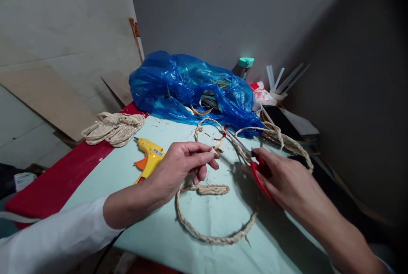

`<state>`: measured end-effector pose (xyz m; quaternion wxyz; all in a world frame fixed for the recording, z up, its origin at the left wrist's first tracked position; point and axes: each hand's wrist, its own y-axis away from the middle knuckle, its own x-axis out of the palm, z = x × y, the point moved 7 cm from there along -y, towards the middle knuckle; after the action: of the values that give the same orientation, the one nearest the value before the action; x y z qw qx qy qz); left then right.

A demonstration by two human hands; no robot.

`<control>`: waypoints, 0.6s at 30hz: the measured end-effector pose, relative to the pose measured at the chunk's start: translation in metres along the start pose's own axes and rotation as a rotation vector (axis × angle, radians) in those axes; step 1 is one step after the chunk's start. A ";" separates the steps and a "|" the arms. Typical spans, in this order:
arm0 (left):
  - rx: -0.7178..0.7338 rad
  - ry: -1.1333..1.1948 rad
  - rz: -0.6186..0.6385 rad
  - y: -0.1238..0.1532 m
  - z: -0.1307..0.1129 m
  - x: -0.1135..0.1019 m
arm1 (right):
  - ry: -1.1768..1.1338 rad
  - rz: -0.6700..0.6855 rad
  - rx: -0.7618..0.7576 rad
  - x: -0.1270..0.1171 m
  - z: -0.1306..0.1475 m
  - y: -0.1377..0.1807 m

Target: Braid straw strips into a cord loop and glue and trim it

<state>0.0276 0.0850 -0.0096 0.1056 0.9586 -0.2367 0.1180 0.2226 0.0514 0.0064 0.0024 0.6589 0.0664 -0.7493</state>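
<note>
My left hand (188, 163) is closed, its thumb and forefinger pinching a small pale strip of dried plant fiber (218, 145). In my right hand (290, 176) are red-handled scissors (262, 182), blades pointing up and left toward the strip. Whether the blades are parted is hard to see. Beyond the fingers, a braided straw cord (198, 129) loops over the table, and more braid (298, 144) arches behind my right hand. Below my left hand lies another braid (208, 236), curved, with its folded flat end (213, 189) near the wrist.
A yellow glue gun (149, 155) rests left of my left hand. Bundled braided cord (114, 128) sits on the red strip at the table's left. A blue plastic bag (191, 83) of dried fibers fills the back. Glue sticks (276, 77) stand in a cup at back right.
</note>
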 end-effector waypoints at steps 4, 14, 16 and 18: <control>-0.008 0.055 -0.005 -0.001 0.000 0.000 | 0.237 -0.019 0.077 0.008 -0.039 -0.006; 0.056 -0.036 0.029 0.004 -0.008 0.001 | 0.195 -0.137 0.123 -0.001 -0.073 -0.020; 0.084 -0.052 0.015 0.004 -0.011 0.000 | 0.187 -0.131 0.129 0.001 -0.074 -0.024; 0.109 -0.054 -0.008 0.003 -0.013 -0.002 | 0.169 -0.103 0.106 0.002 -0.072 -0.025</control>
<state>0.0221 0.0868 0.0030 0.0471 0.9666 -0.2291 0.1044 0.2911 0.0842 -0.0023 -0.0768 0.7146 0.0605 -0.6926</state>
